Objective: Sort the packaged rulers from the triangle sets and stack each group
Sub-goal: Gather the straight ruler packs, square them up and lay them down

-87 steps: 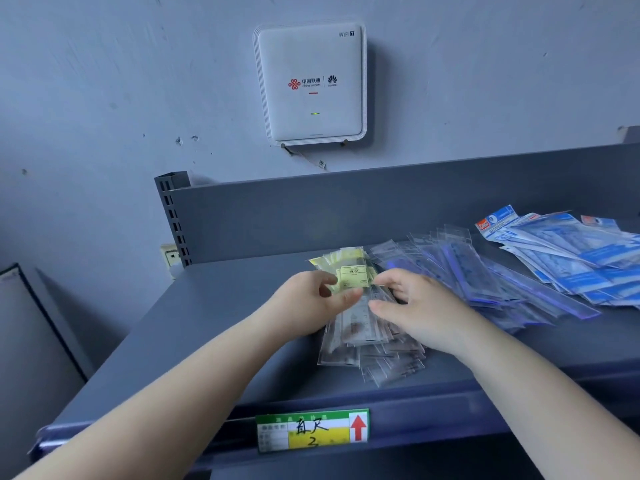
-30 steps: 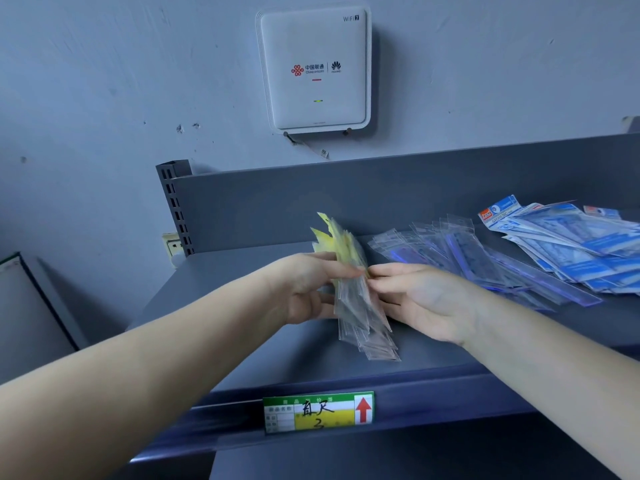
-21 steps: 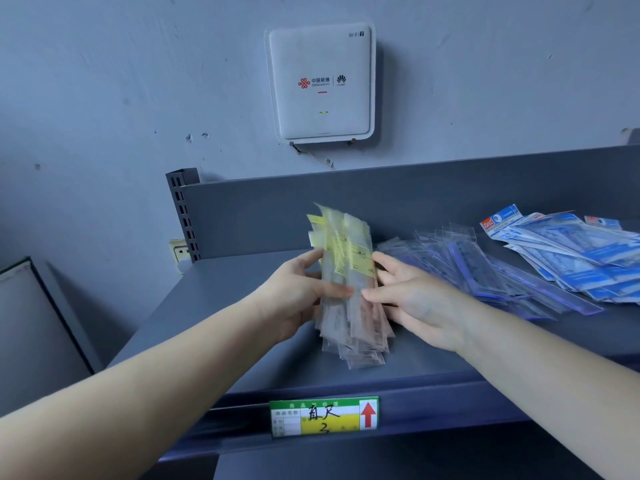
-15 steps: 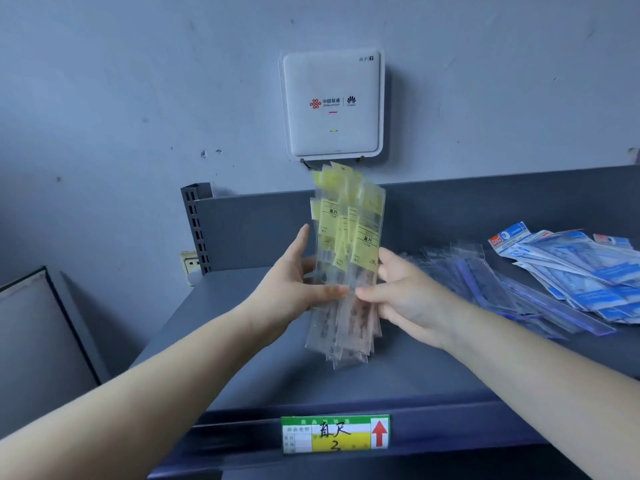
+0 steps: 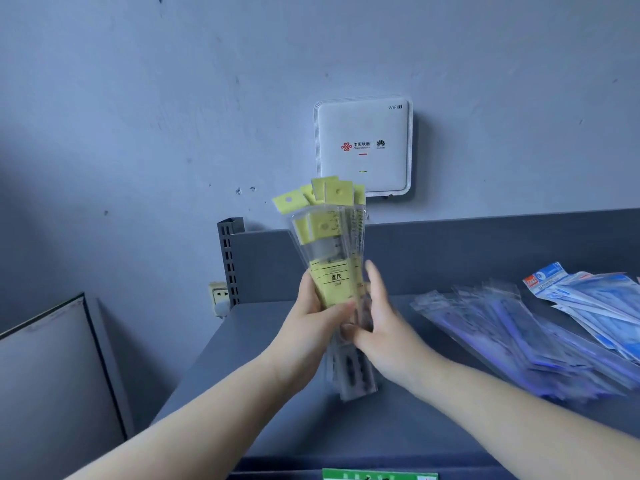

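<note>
Both hands, left hand [image 5: 308, 327] and right hand [image 5: 384, 327], grip an upright bundle of yellow-labelled rulers [image 5: 332, 258] marked "直尺" below a wall-mounted China Unicom–Huawei "WiFi 7" router [image 5: 363, 147].

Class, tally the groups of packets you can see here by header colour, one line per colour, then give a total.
Yellow-headed bundle, held upright in both hands: 1
Purple-blue pile lying on the shelf: 1
Blue-and-white pile at far right: 1
Total: 3 groups

Bare shelf [image 5: 263, 393] surface lies left of and near the raised bundle of rulers [image 5: 334, 268]. Right side obstructed by blue packets [image 5: 512, 337] and triangle sets [image 5: 595, 306]; back panel [image 5: 485, 251] and slotted upright [image 5: 229, 261] bound the far edge.
</note>
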`<state>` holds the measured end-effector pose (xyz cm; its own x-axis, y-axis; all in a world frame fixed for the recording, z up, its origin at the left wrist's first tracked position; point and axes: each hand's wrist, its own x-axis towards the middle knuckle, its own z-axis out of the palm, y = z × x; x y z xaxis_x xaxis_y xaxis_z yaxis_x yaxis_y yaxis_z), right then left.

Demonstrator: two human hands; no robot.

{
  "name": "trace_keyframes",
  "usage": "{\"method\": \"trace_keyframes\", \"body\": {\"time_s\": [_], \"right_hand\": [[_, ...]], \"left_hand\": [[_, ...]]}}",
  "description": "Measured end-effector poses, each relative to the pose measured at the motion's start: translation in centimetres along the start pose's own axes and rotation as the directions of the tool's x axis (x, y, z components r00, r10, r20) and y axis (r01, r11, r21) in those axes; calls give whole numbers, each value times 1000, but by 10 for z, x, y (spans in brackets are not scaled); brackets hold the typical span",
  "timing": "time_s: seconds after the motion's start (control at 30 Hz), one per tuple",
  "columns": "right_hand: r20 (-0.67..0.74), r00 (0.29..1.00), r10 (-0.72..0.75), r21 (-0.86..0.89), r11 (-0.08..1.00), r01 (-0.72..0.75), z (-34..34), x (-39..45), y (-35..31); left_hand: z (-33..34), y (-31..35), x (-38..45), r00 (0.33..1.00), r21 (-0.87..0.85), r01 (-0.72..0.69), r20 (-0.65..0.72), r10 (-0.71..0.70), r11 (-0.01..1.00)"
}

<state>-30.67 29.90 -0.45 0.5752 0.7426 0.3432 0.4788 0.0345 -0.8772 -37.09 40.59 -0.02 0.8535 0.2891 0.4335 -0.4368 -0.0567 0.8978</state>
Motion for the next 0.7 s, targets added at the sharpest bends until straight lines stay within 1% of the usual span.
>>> {"method": "trace_keyframes", "body": {"time_s": [0.07, 0.13, 0.2, 0.33, 0.47, 0.53, 0.6, 0.7], "right_hand": [[-19, 999, -43, 39, 998, 44, 0, 2, -2], [-68, 992, -109, 56, 992, 113, 0, 6, -6], [-99, 981, -164, 73, 982, 172, 0, 8, -11], [-52, 988, -147, 73, 986, 150, 0, 8, -7], [-39, 992, -120, 65, 990, 123, 1, 10, -1], [-53, 993, -107, 53, 993, 110, -1, 13, 0], [-80, 992, -96, 26, 995, 98, -6, 15, 3], [-62, 996, -66, -81, 995, 61, -14, 15, 4]], "left_hand": [[4, 2, 1, 999, 2, -40, -22, 40, 999], [6, 9, 5, 995, 40, -90, -36, 92, 995], [6, 16, 9, 994, 71, -105, -20, 107, 992], [5, 19, 6, 998, 97, -61, 40, 57, 993], [7, 12, 6, 1000, 94, -17, 13, 16, 995], [9, 13, 9, 1000, 64, -2, -28, 4, 998], [9, 16, 11, 999, -3, 3, -52, -3, 1000], [7, 16, 13, 996, -144, 6, -87, -19, 990]]}}
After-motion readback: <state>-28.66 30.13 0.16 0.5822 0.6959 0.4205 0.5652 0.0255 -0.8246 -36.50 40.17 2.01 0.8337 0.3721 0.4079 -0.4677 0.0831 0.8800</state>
